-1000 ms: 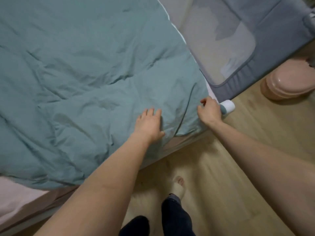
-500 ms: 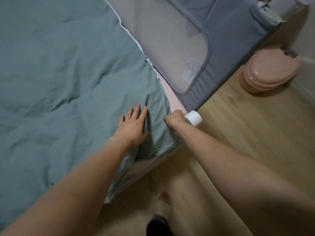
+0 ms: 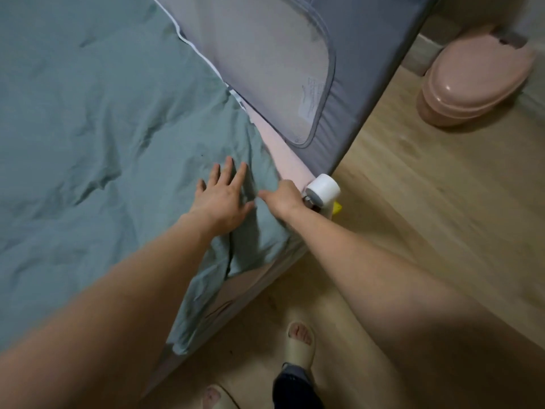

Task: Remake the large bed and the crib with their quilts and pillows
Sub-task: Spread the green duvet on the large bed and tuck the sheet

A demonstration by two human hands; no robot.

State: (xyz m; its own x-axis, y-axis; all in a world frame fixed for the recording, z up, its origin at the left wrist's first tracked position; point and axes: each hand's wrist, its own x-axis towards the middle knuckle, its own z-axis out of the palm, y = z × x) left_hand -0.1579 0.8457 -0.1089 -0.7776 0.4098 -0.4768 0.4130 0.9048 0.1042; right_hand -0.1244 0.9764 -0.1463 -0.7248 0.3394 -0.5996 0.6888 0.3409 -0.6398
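- Mostly, the left of the view is taken up by the teal quilt (image 3: 97,137), spread across the large bed (image 3: 250,284) and creased in loose folds; it seems roughly in place, with only the corner left to tidy.
- Next comes the left hand (image 3: 222,197), lying flat on the quilt with its fingers straight and spread, gripping nothing; I judge it is pinning the cloth so the corner does not slide while the other hand works.
- Just below that hand a fold of quilt hangs over the edge of the bed, where the pale pink side of the mattress shows.
- Close beside it, the right hand (image 3: 284,196) is at the quilt's corner with its fingers curled; it looks to be pinching the cloth, probably to draw the corner square, though the fingertips are partly hidden.
- Touching that hand's far side is a white roll (image 3: 323,188) on a fitting at the bed's corner, with something yellow (image 3: 337,207) just behind it.
- Above stands a grey mesh rail (image 3: 295,63), upright along the bed's edge, presumably a guard; the quilt's edge lies against its foot.
- Farther right, on the wooden floor (image 3: 427,216), sits a pink lidded bin (image 3: 474,75), well apart from the bed.
- At the bottom, two feet in pale slippers (image 3: 300,340) stand near the bed's corner.
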